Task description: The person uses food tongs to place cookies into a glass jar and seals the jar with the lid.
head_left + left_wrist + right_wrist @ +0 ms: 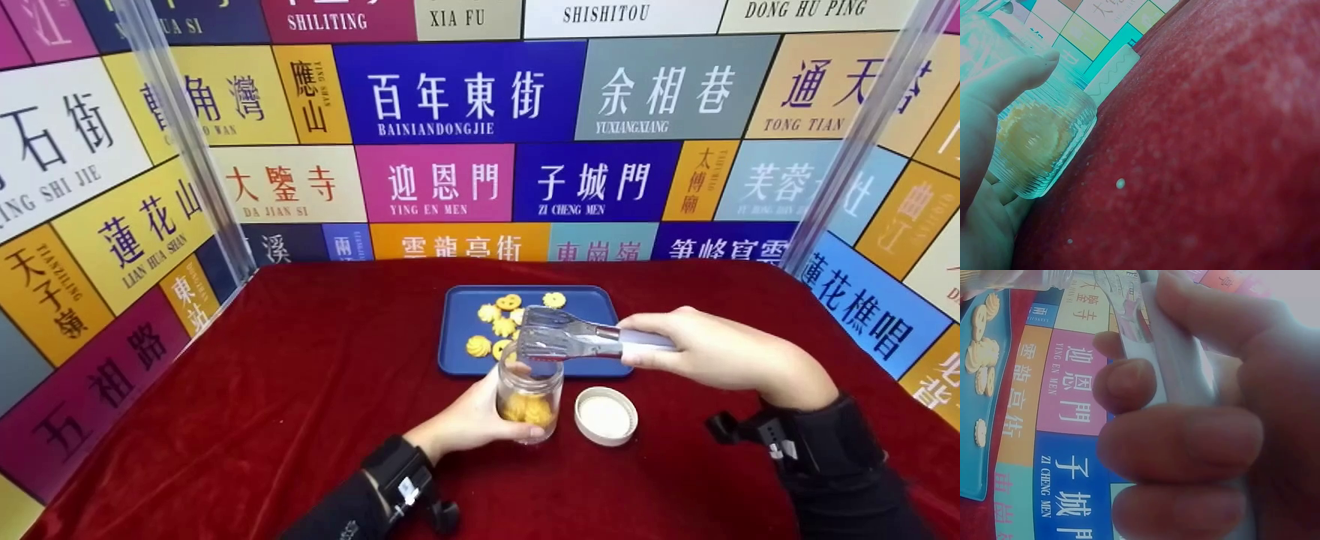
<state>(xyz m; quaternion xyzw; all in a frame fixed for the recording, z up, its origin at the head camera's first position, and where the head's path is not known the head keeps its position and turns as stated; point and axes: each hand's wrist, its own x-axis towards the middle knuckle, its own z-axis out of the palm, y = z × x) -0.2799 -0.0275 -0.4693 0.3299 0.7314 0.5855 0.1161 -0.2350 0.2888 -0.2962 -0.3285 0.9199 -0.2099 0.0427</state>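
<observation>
My left hand (472, 414) grips a clear ribbed glass jar (551, 433), thumb and fingers on opposite sides of it. Golden cookies (531, 409) lie at the jar's bottom, and one shows through the wall as a ruffled cookie (1033, 138) in the left wrist view. My right hand (709, 349) holds metal food tongs (559, 335) by their pale handle (1176, 354). The broad slotted heads of the tongs are over the jar's mouth, overlapping its rim in the head view. Whether the tongs hold a cookie I cannot tell.
Behind the jar lies a blue tray (459, 300) bearing several cookies (504, 326) of different shapes. A pale round lid (606, 416) rests on the dark red cloth (300, 390), right of the jar. Colourful sign-covered panels (465, 90) stand behind and beside the table.
</observation>
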